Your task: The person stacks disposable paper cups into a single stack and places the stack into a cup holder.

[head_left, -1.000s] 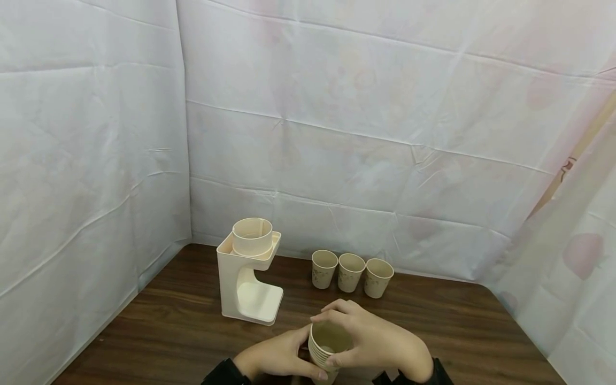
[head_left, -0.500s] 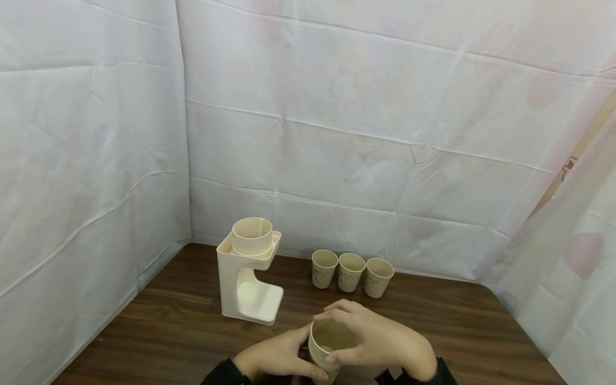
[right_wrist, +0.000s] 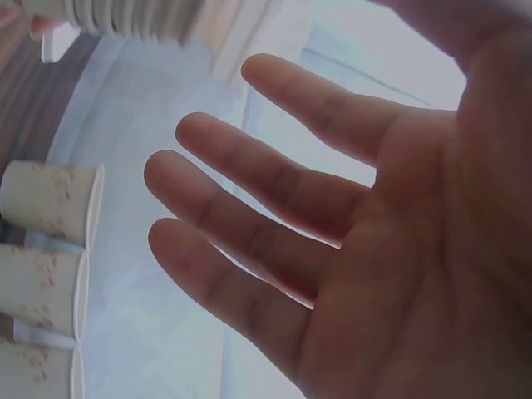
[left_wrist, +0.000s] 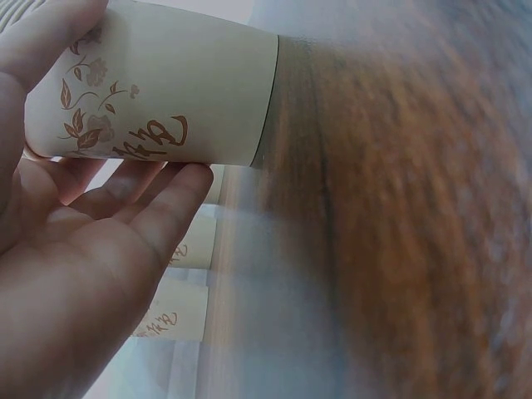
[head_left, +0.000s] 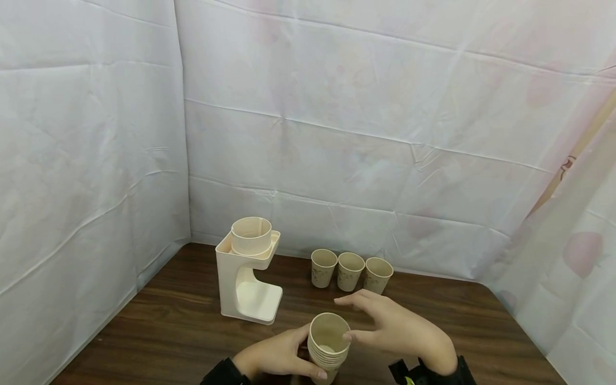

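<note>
A stack of nested beige paper cups [head_left: 329, 347] stands upright near the front of the table. My left hand [head_left: 281, 354] grips it from the left, thumb in front; the far fingers are hidden in the head view. Printed flowers and brown writing show on the lowest cup [left_wrist: 183, 91] in the left wrist view, with the fingers curled under its wall. To the right of the stack is my right hand [head_left: 399, 327], its fingers [right_wrist: 274, 179] spread and holding nothing. Its thumb tip overlaps the stack's rim in the head view; I cannot tell whether they touch.
Three single paper cups, left [head_left: 324, 268], middle [head_left: 350, 272] and right [head_left: 377, 275], stand in a row at the back. A cream C-shaped stand [head_left: 228, 283] with a round ring [head_left: 252, 238] on top is to their left. White cloth [head_left: 298, 149] hangs behind the dark wooden table [head_left: 163, 326].
My right hand has drawn away to the right from the stack's rim, its fingers opening. My left hand and the stack have stayed in place.
</note>
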A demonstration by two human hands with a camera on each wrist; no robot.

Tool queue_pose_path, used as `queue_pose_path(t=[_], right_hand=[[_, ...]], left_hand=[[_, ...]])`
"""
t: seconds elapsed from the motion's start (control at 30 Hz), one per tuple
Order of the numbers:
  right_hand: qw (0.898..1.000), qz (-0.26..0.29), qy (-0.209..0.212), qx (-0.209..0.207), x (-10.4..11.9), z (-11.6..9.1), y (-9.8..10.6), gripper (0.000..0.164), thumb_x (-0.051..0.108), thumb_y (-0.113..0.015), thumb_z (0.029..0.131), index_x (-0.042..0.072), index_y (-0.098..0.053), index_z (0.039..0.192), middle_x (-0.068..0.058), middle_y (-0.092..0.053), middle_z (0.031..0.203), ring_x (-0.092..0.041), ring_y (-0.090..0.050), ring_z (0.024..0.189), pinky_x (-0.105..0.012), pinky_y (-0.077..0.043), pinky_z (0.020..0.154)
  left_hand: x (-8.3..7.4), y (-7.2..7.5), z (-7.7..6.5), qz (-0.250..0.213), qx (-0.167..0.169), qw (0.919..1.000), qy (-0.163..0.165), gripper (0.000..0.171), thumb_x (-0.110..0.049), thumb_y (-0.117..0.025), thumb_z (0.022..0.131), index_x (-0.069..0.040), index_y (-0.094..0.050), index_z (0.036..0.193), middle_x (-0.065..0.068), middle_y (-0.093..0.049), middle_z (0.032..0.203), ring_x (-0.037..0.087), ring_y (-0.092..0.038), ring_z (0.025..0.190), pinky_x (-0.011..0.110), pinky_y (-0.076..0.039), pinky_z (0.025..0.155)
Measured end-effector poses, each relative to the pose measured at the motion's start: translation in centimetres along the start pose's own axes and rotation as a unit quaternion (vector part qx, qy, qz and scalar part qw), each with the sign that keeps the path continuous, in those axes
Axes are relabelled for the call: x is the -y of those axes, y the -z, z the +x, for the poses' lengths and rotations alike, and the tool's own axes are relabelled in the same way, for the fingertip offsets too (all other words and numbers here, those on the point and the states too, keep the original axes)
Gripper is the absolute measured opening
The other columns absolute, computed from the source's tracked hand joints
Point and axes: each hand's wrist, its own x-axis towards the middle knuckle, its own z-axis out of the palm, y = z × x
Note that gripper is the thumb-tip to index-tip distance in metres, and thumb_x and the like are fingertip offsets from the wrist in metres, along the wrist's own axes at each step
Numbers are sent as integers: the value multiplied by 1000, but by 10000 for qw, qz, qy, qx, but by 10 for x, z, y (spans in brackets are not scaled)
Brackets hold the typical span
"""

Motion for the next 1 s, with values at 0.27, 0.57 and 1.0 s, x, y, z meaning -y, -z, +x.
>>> queue_pose_path(t=[0.27,0.57,1.0], right_hand=[[9990,-8,-389,-217,-11,-7,10,48,51,-59,86,36,-46,130,13,-52,125,-10,-50,109,-41,-50,88],[9964,-281,-522,-603,-25,-2,11,44,43,-60,89,23,-52,127,9,-56,123,-11,-51,108,-43,-49,88],[9726,-1427,-912,-1592,-61,0,8,45,28,-68,84,13,-55,125,-9,-59,121,-29,-48,113,-52,-44,91]], left_hand=[[0,-1,0,34,-92,9999,-60,64,-23,-72,82,-20,-37,136,4,-57,123,11,-54,108,26,-47,91],[0,-2,0,46,-131,9999,-74,63,-23,-72,82,-20,-37,135,3,-57,122,10,-54,108,26,-47,91],[-3,-4,-1,222,-227,9994,-122,65,-25,-73,81,-20,-38,135,3,-58,122,10,-53,109,27,-45,93]])
